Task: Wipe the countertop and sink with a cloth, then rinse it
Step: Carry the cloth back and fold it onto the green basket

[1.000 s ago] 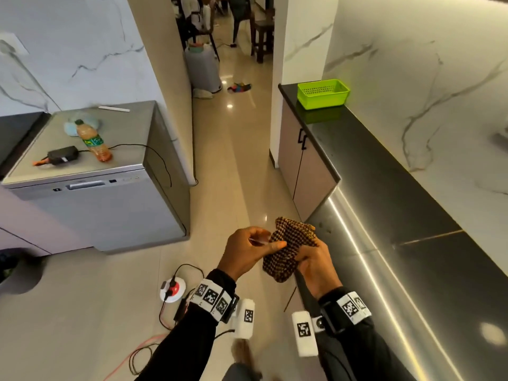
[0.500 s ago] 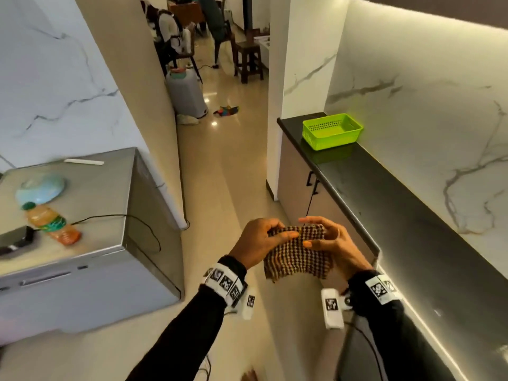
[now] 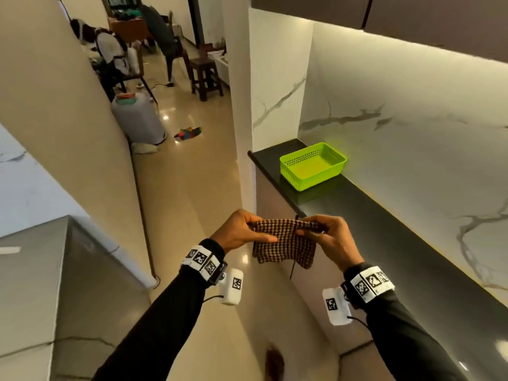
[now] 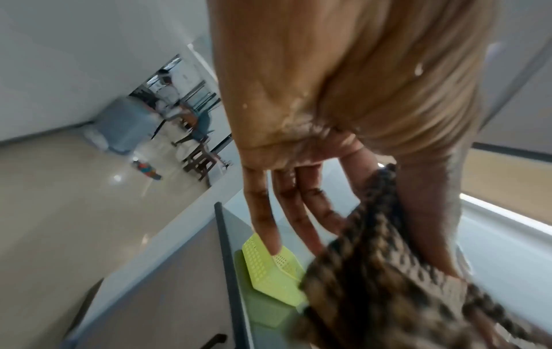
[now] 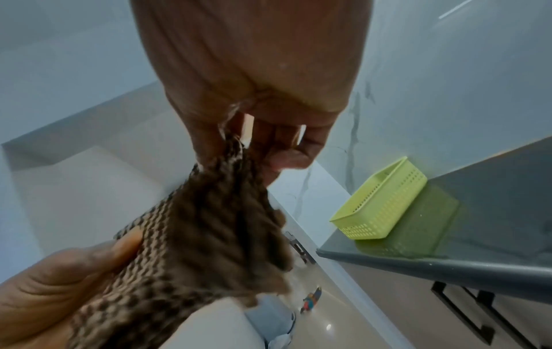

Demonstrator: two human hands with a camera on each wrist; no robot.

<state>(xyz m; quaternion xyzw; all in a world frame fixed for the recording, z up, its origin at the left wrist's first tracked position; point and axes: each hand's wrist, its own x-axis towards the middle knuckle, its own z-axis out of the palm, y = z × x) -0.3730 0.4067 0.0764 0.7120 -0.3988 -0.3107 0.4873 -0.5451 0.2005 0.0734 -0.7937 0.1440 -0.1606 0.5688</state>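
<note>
Hands first: our left hand [image 3: 242, 233] pinches the checkered cloth's [image 3: 286, 244] left top edge, our right hand [image 3: 331, 240] pinches the right, stretching it flatter than half a second ago, in the air just beside the black countertop [image 3: 384, 215]. Farther right, the green basket [image 3: 313, 166] now looks closer.

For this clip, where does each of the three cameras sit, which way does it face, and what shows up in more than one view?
Head: worn on the head, facing forward and down along the black countertop; both sleeved forearms show, left hand and right hand pinching the checked cloth.
Left wrist: looks along the left palm and fingers towards the counter end and the hallway.
Right wrist: looks along the right hand at its fingers pinching the cloth; the left hand's thumb appears at lower left.
Shared: all three show the cloth and the green basket.
</note>
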